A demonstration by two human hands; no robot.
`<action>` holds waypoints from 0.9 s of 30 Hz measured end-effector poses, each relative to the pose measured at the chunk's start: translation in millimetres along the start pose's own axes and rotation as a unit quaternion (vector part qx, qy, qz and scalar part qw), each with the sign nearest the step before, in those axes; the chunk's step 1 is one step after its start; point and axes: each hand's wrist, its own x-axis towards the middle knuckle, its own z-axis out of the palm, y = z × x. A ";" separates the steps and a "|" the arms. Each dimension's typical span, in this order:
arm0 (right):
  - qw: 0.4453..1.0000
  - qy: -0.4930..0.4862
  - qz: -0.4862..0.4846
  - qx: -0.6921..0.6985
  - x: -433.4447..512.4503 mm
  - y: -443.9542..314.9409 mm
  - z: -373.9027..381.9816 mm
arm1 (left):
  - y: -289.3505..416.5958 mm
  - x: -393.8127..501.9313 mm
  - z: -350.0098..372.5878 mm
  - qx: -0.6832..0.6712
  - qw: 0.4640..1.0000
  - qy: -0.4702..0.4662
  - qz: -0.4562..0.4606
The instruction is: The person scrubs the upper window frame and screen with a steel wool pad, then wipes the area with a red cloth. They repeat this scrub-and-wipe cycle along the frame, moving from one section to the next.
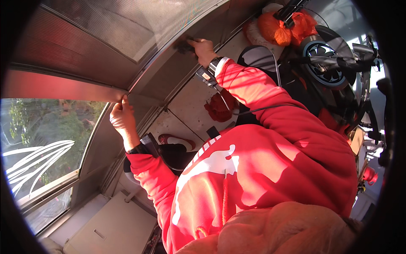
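Note:
Both of my arms reach out to a metal window frame with an insect screen [133,41] in its upper part. My left hand [123,116] is at the frame's metal crossbar [63,87], fingertips touching its end, the other fingers curled. Below that bar is a glass pane [47,133] with plants behind it and curved white lines across it. My right hand [203,49] grips a dark, blurred thing [185,46], perhaps a cloth or scrubber, against the metal frame panel [177,70]. Black devices with cables are strapped near both wrists.
Orange plastic bags [276,28] stand at the top right, beside a black machine with a round wheel [323,63]. A red cloth [220,106] lies on the tiled floor [187,117]. A pale lidded box [111,222] is at the lower left.

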 end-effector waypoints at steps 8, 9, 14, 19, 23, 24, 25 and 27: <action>0.998 -0.009 -0.061 -0.018 -23.0 -6.7 -21.8 | 9.8 -21.0 14.4 -0.009 0.983 -0.178 -0.049; 0.992 -0.047 -0.050 -0.109 -44.3 2.6 -20.2 | 13.1 -25.6 23.4 -0.003 0.972 -0.228 -0.053; 0.914 -0.383 0.093 -0.099 -127.0 32.0 -9.0 | 32.1 -52.9 62.7 -0.140 0.939 -0.310 -0.043; 0.866 -0.463 0.187 -0.038 -87.7 72.3 -40.8 | 39.2 -55.7 45.7 -0.082 0.910 -0.406 -0.023; 0.669 -0.216 -0.075 -0.708 -41.2 129.0 -96.9 | 35.4 -53.3 19.6 -0.005 0.936 -0.348 0.050; 0.643 -0.157 0.098 -0.743 -36.9 140.1 -113.1 | 33.4 -51.1 12.4 -0.005 0.940 -0.338 0.046; 0.604 -0.081 0.125 -0.783 -43.2 154.2 -126.9 | 31.1 -48.4 5.3 -0.006 0.942 -0.333 0.032; 0.615 -0.055 0.172 -0.767 -59.0 174.5 -150.3 | 26.6 -42.4 -1.0 0.037 0.953 -0.299 0.009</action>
